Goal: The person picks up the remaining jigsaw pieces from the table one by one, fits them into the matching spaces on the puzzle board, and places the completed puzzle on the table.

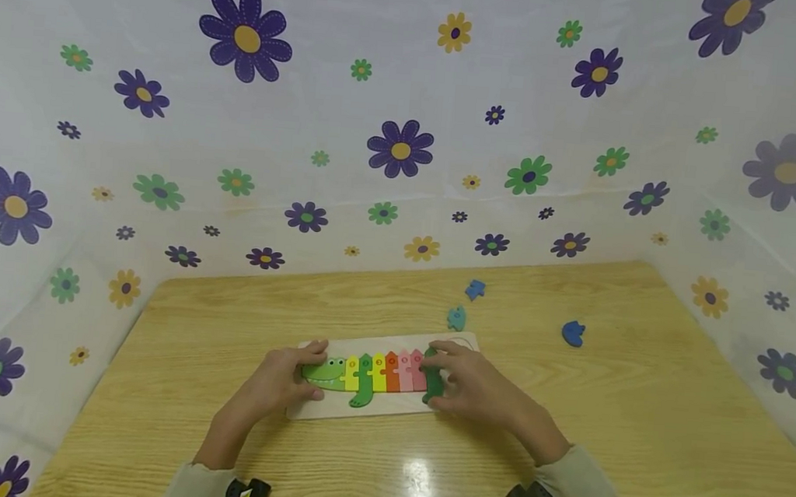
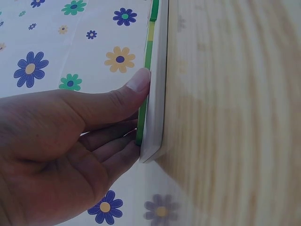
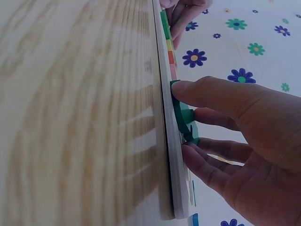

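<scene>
Pinching the curved dark-green piece (image 1: 434, 382) at three o'clock, my right hand (image 1: 478, 385) should press evenly; my left hand (image 1: 277, 379) grips the flat light-green crocodile head (image 1: 329, 374) at nine.

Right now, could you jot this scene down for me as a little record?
Left hand: thumb and fingers hold the crocodile head piece at its edges
Right hand: thumb and fingers grip a dark green piece, apparently a leg
Base: crocodile puzzle board, pale wood, flat on the wood-grain table
Loose pieces: light blue piece beyond the board; darker blue piece behind it; rounded blue piece farther right
Backdrop: flowered white cloth
</scene>
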The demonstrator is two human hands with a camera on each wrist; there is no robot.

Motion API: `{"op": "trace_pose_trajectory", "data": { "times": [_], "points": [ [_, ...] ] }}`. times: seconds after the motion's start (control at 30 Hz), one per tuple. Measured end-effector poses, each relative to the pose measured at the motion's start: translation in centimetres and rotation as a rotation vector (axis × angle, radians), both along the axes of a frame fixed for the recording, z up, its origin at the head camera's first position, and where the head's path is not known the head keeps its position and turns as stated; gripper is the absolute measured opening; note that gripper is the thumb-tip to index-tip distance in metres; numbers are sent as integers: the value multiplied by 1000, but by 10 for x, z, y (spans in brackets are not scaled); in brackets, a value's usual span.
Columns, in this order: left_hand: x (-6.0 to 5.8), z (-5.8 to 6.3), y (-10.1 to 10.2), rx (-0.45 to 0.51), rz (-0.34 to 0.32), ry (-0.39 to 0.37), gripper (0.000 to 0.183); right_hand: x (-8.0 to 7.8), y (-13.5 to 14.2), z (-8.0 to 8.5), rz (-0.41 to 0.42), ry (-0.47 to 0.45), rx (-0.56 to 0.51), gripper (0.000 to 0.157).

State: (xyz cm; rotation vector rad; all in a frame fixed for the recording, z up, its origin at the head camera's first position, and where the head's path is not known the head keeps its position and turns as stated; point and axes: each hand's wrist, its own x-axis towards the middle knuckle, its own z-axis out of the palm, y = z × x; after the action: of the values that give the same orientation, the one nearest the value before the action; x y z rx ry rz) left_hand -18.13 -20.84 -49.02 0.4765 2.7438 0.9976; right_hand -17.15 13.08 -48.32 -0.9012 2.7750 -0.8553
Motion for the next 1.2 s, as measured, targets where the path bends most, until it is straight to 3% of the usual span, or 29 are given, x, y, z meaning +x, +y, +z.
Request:
{"op": "trace_pose_trajectory", "data": {
  "times": [0.7,1.2],
  "points": [
    [0,0,-1,-11,-22,12,61,1,-1,1,17,-52,23,49],
    [-1,0,0,-29,4,17,60,-5,0,3,43,-52,-10,48]
  ]
}}
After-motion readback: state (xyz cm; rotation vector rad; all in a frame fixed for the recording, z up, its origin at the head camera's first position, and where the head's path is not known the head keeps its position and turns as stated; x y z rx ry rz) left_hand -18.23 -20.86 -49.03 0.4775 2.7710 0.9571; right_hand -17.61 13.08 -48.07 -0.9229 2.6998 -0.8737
